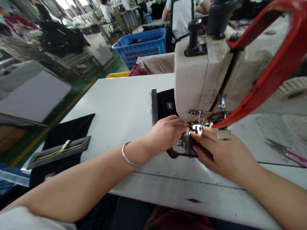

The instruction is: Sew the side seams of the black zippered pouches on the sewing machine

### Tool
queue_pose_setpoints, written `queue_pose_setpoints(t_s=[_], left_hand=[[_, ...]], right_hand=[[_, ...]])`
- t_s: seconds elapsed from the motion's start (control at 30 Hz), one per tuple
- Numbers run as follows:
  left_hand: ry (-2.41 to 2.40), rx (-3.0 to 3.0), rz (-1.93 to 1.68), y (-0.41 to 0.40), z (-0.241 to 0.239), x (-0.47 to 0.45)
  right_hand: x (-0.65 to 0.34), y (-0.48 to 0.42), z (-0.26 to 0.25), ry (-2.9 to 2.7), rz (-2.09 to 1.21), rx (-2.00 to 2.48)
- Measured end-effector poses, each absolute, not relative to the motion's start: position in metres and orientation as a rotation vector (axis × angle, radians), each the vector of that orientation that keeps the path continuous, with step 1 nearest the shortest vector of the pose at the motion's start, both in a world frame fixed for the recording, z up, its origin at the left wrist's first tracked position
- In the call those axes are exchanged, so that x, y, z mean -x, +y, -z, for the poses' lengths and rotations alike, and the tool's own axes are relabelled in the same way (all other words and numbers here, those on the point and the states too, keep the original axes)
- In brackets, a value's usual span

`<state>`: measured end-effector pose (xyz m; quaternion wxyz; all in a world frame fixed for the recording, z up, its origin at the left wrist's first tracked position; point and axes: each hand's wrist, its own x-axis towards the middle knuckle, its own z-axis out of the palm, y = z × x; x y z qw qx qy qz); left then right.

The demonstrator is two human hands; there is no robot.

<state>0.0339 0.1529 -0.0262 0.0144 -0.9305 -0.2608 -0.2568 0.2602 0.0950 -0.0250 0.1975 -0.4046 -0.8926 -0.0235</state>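
A black fabric piece (164,99) with a small label and a dark zipper strip (154,107) along its left edge lies partly under the head of a sewing machine (192,83). My left hand (166,132), closed, presses its fingertips on the work just left of the presser foot (198,127). To the right of the foot, my right hand (222,151) is closed too, with dark material between thumb and fingers. Both hands sit close to the needle area. The fabric under the machine head and my fingers is mostly hidden.
On the table's left lies another black fabric piece (69,129) with a zipper strip (62,150). Pink-handled thread snips (286,151) rest at right. A red curved guard (275,73) arches before the machine. Behind are a blue basket (144,48) and a seated person (182,19).
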Motion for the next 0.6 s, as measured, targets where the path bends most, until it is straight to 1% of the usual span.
queue_pose_setpoints(t_s=[0.13,0.27,0.5,0.6], left_hand=[[-0.826,2.896,0.783,0.152,0.027,-0.034],[-0.959,2.964,0.736,0.156,0.015,-0.034],[-0.956,3.098,0.294,0.145,-0.011,-0.032],[-0.948,3.122,0.363,0.135,-0.007,-0.029]], right_hand=[[-0.260,0.094,0.023,-2.487,0.095,1.140],[-0.262,0.093,0.025,-2.492,0.062,1.108],[-0.269,0.092,0.029,-2.488,0.029,1.041],[-0.272,0.092,0.031,-2.507,0.023,1.009]])
